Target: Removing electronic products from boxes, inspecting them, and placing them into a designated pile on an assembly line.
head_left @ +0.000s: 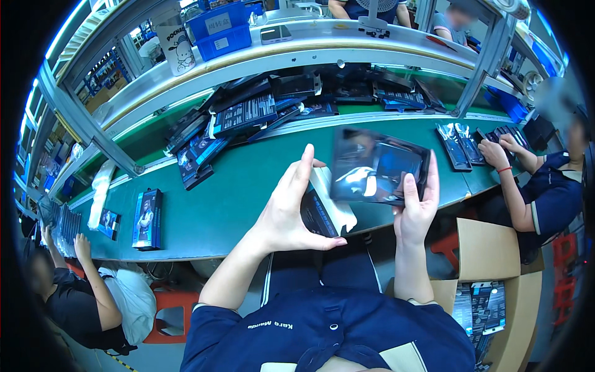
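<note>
In my left hand (282, 214) is a slim dark cardboard box (317, 214), gripped between the thumb and the fingers. The box's white inner flap (331, 195) stands open on the side toward my right hand. My right hand (415, 211) holds a shiny black plastic tray (381, 167) by its right edge, thumb on top. The tray is raised over the green bench, beside the open box end, and glare covers part of it. What lies in the tray cannot be made out clearly.
Dark boxes (245, 116) are heaped along the bench's (248, 186) back. An upright-printed box (147, 219) lies left. Co-workers sit at both sides, one handling trays (455, 146) at right. A carton (489, 248) with packages stands lower right; a metal shelf (297, 46) spans the back.
</note>
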`<action>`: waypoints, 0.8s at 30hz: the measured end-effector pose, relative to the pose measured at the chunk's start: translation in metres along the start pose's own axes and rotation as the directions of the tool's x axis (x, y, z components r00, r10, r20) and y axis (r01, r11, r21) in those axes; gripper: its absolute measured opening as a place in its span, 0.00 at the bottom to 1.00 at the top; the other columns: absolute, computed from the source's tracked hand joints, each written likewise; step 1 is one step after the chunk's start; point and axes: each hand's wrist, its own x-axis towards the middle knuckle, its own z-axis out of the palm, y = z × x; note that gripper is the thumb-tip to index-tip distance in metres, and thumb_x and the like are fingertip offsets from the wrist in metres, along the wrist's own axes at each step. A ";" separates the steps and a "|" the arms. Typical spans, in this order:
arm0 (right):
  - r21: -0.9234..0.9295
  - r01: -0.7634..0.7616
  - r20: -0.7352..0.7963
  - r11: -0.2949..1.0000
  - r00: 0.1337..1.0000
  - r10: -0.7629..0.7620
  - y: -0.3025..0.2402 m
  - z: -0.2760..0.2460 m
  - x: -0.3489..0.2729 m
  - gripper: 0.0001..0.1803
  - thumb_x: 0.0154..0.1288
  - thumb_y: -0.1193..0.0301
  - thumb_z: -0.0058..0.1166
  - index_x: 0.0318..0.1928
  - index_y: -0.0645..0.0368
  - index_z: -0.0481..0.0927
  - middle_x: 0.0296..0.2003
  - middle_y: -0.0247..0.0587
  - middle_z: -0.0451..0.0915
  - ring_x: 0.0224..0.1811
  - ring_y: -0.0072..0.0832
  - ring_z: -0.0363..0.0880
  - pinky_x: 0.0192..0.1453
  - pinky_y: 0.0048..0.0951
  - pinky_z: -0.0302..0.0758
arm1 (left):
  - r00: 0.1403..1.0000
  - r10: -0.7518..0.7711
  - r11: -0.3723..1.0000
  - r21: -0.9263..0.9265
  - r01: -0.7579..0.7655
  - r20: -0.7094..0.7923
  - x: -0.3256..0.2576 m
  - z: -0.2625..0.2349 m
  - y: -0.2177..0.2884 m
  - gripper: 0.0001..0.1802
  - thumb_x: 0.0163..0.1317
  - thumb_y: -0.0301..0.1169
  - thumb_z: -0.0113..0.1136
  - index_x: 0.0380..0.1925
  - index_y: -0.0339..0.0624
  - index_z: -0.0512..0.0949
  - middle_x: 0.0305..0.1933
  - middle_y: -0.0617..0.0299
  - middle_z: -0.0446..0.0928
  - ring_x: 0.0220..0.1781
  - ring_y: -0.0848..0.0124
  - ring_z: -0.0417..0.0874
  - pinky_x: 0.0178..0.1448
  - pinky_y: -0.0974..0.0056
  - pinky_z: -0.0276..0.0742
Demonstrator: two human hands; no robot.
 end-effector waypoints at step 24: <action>-0.315 0.403 0.778 0.860 0.628 -0.009 -0.015 0.054 0.012 0.04 0.60 0.74 0.62 0.31 0.62 0.80 0.47 0.50 0.77 0.48 0.36 0.77 0.53 0.31 0.72 | 0.798 -0.223 0.975 -0.135 0.177 -0.559 -0.024 0.059 -0.016 0.49 0.37 0.41 0.85 0.53 0.43 0.58 0.57 0.48 0.67 0.54 0.61 0.76 0.56 0.59 0.75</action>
